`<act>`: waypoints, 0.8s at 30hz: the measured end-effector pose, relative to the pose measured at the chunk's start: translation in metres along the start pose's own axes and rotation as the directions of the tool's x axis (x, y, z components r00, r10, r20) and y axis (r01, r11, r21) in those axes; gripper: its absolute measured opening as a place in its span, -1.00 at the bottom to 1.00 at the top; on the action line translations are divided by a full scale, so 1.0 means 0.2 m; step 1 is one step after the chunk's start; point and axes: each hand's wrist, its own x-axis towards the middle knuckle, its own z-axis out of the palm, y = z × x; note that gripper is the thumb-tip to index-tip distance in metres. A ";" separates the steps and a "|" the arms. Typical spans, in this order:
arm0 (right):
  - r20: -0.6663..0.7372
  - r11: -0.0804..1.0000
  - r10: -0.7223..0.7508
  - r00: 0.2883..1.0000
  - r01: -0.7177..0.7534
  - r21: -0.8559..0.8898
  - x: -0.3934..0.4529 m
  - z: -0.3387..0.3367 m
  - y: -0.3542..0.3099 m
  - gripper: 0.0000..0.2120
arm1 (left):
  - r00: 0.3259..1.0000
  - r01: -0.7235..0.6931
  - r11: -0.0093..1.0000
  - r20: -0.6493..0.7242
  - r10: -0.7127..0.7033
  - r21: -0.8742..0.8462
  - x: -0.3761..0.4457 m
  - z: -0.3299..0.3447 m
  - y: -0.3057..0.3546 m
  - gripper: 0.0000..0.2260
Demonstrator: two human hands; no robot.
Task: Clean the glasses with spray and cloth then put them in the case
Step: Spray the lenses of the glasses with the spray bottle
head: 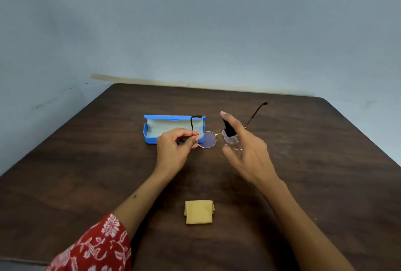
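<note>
Brown table (325,184) | left hand (173,147) pinches glasses (207,139) | right hand (247,153) grips spray bottle (231,137)

Glasses up over the table, spray bottle at the lens.
Thin gold round-lens glasses (207,139), temples open; clear spray bottle (231,137) w/ black top beside rt lens. Blue case (152,128) open behind. Yellow cloth (199,212) folded, near edge.

my left hand (173,143) pinches the glasses (208,139) at the hinge, above the table (325,173). my right hand (245,151) grips the spray bottle (231,138), index finger on top. open blue case (152,134) behind; folded yellow cloth (199,212) nearest me.
</note>
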 end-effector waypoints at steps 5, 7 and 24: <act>0.023 0.991 -0.027 0.999 0.029 -0.128 -0.01 0.09 -0.01 -0.38 | 0.997 -0.064 0.997 -0.045 0.066 0.033 0.00 -0.04 0.00 -0.90; 0.029 0.984 -0.019 0.999 0.024 -0.176 -0.02 0.11 -0.02 -0.41 | 0.994 -0.097 0.994 -0.040 0.100 0.055 0.00 -0.05 0.00 -0.90; -0.122 0.968 0.009 0.992 -0.039 -0.247 -0.04 0.13 -0.05 -0.30 | 0.976 -0.212 0.971 -0.036 0.217 0.108 -0.01 -0.06 0.03 -0.90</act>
